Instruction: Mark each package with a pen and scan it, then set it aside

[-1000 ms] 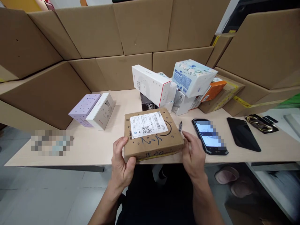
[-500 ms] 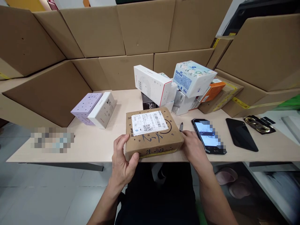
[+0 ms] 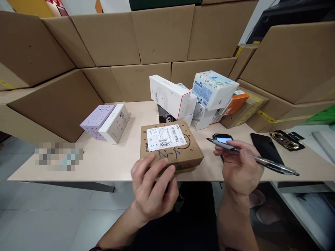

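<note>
A brown cardboard parcel (image 3: 190, 157) lies near the front edge of the table, with a white shipping label (image 3: 169, 137) and dark handwriting on it. At its front left is my left hand (image 3: 155, 186), fingers apart and bent, holding nothing. Whether those fingertips touch the parcel I cannot tell. To the parcel's right, my right hand (image 3: 240, 170) grips a pen (image 3: 273, 165) with a grey grip and clear barrel, its tip pointing left toward the parcel. Behind this hand a phone (image 3: 222, 137) with a lit screen is mostly covered.
Behind the parcel stand a white power bank box (image 3: 167, 96), a Manhua tissue pack (image 3: 214, 90) and an orange box (image 3: 237, 104). Purple (image 3: 96, 120) and white (image 3: 115, 123) boxes sit at left. A dark phone (image 3: 265, 148) lies at right. Cardboard walls (image 3: 141, 82) enclose the back.
My right hand has lifted from beside the parcel and moved right and nearer, with the pen now in full view. My left hand has shifted from the parcel's left corner to its front.
</note>
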{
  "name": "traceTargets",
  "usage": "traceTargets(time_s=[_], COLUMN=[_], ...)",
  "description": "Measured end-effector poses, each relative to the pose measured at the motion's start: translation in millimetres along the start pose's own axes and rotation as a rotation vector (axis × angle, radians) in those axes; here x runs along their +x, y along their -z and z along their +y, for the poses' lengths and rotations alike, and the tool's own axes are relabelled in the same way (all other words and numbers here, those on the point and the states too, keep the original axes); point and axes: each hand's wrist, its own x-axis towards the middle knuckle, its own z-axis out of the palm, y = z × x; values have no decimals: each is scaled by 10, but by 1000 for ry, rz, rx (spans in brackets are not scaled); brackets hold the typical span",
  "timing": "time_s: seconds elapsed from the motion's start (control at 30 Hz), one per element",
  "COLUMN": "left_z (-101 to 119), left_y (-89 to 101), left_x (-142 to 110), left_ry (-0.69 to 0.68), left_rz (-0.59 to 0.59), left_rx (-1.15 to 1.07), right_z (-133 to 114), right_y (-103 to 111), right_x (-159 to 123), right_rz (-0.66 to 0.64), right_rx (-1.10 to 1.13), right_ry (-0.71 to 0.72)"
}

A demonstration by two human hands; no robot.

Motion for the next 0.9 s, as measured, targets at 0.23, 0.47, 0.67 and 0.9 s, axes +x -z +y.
traceTargets(time_s=[0.23,0.47,0.67,0.9], left_z=[96,83,85,85], left_y=[-184,-201,-221,-235], left_x=[72,59,57,72], left_ry=[9,-1,11,3], left_rz=[-113,-97,-87,-71], left_rx=[153,178,182,185], right_z=[-282,-267,-284,-335], right_y=[-263,-396,-395,-421], right_x=[-54,-1,-7,19], right_rz=[-221,-394,-452,-502], right_rx=[-3,-102,-352,-506], right_ry=[36,11,167,282])
